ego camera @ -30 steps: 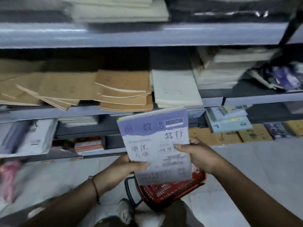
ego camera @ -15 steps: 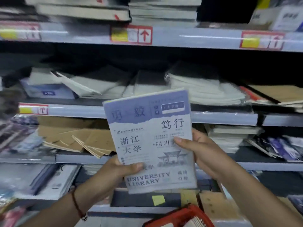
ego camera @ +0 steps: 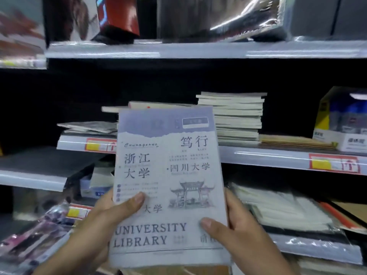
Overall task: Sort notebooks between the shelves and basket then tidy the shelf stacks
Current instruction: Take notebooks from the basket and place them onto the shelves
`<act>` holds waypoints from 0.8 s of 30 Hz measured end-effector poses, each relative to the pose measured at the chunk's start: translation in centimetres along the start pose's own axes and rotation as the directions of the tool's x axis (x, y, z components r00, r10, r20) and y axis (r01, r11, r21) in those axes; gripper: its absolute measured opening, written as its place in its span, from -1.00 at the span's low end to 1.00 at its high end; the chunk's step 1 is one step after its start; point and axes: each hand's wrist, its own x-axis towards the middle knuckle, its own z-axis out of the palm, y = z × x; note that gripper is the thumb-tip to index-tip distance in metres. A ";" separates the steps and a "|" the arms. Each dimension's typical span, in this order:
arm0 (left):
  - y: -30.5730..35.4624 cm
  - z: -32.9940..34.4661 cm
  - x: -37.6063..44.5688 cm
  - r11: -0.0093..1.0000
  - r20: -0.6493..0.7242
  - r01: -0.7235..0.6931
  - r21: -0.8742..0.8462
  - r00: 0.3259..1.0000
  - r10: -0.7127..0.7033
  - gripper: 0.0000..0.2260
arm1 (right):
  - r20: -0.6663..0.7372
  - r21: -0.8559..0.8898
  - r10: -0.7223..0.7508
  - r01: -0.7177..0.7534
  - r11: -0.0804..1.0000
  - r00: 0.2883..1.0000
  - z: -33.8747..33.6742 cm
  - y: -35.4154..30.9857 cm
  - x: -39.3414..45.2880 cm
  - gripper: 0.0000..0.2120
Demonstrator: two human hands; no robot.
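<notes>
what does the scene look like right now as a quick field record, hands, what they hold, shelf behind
held item: pale blue paper notebook printed UNIVERSITY LIBRARY, upright, cover facing the camera
left hand: grips the lower left edge, thumb on the cover
right hand: grips the lower right edge, thumb on the cover
behind: tall stack of white-edged notebooks on the grey metal shelf
basket: not in view

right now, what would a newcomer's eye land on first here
First, the pale blue notebook marked UNIVERSITY LIBRARY, held upright at centre by both hands: left hand at its lower left edge, right hand at its lower right. Behind it, a tall stack of notebooks sits on the middle shelf.
</notes>
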 end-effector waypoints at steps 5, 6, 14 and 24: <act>6.0 -0.2 0.6 0.994 -0.034 -0.093 0.054 0.995 0.095 -0.65 | -0.073 0.114 -0.140 0.148 0.982 0.987 2.5 -4.4 2.4 -0.59; 7.4 -0.3 0.9 0.992 -0.048 -0.101 0.079 0.993 0.105 -0.65 | -0.083 0.131 -0.143 0.153 0.979 0.986 2.9 -5.6 3.0 -0.63; 18.4 -1.0 4.8 0.988 -0.086 -0.101 0.113 0.990 0.111 -0.83 | -0.178 0.355 0.099 -0.030 0.935 0.979 4.8 -15.0 12.4 -0.95; 21.5 -5.0 15.9 0.961 -0.175 -0.047 0.274 0.980 0.098 -0.82 | -0.147 -0.160 0.275 -0.297 0.941 0.950 4.5 -20.6 22.6 -0.88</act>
